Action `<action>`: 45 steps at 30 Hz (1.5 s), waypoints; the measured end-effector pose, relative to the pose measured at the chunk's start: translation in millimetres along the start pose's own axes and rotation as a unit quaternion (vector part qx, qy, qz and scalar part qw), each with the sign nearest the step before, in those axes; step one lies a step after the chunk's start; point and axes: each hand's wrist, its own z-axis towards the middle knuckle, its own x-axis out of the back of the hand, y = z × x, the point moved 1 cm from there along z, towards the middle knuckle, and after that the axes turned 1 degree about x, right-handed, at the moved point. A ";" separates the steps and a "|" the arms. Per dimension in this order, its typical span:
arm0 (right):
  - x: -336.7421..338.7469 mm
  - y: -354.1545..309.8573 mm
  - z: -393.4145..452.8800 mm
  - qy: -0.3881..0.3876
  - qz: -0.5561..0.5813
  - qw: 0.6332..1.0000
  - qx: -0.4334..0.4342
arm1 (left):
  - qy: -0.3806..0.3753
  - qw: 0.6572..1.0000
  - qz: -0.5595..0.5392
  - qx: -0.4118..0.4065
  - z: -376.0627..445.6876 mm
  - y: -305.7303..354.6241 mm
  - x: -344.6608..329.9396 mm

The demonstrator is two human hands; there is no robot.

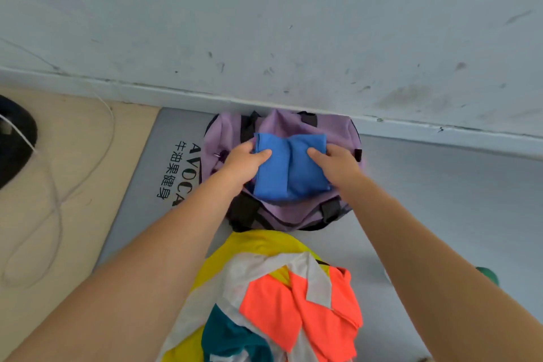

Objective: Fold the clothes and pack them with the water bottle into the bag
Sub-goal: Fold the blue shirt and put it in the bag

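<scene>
Head view: left hand (245,160) and right hand (338,163) grip the folded blue garment (289,169) by its sides, thumbs on top, over the purple bag (282,214). Grey mat (440,185) lettering reads "AVOCA", partly hidden. Unfolded clothes (276,300) lie near.

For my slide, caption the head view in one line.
Both hands, left and right, lower a folded blue garment into the purple bag.

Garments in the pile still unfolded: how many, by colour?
4 visible: yellow farthest, nearest the bag; white across the middle; orange on top, right; teal near left. More may be hidden beneath.
</scene>
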 end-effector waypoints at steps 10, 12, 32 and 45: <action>-5.8 20.4 49.5 0.038 -0.054 0.998 -0.011 | 0.075 0.991 0.103 -0.044 36.6 -30.4 24.5; -4.5 18.1 54.6 0.047 -0.061 0.997 0.012 | 0.080 0.986 0.118 -0.090 41.8 -28.1 25.7; -4.7 43.3 50.0 0.038 -0.117 0.991 -0.046 | 0.008 0.953 0.293 -0.075 50.6 -43.4 31.3; 14.6 13.5 -27.2 0.067 -0.364 0.905 0.210 | 0.121 0.839 0.452 -0.280 -27.7 -19.9 44.3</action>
